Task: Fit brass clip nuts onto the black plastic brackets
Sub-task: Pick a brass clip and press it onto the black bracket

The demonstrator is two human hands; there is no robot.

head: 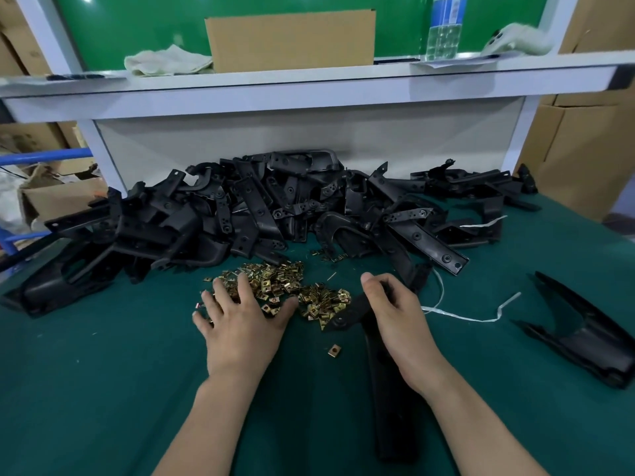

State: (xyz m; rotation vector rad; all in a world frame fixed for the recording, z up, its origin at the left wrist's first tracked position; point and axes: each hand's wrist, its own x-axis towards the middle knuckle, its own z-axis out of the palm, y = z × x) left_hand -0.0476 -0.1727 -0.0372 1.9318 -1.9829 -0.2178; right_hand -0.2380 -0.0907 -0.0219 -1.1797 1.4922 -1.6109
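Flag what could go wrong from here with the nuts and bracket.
1. The left hand lies spread on the loose brass clip nuts; a sweep could scatter more, like the stray nut lying apart.
2. The right hand grips the black bracket near its far end only; it might pivot when a nut is pushed on.

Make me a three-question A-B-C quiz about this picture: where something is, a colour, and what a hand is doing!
1. Where is the cardboard box? A on the shelf; B on the floor; C in a drawer.
2. What colour is the mat on the bench? A red; B green; C yellow.
3. What is the right hand doing? A waving; B pointing up; C gripping a black bracket.
Answers: 1 A: it stands on the white shelf. 2 B: the cloth under the parts is dark green. 3 C: its fingers curl round the bracket.
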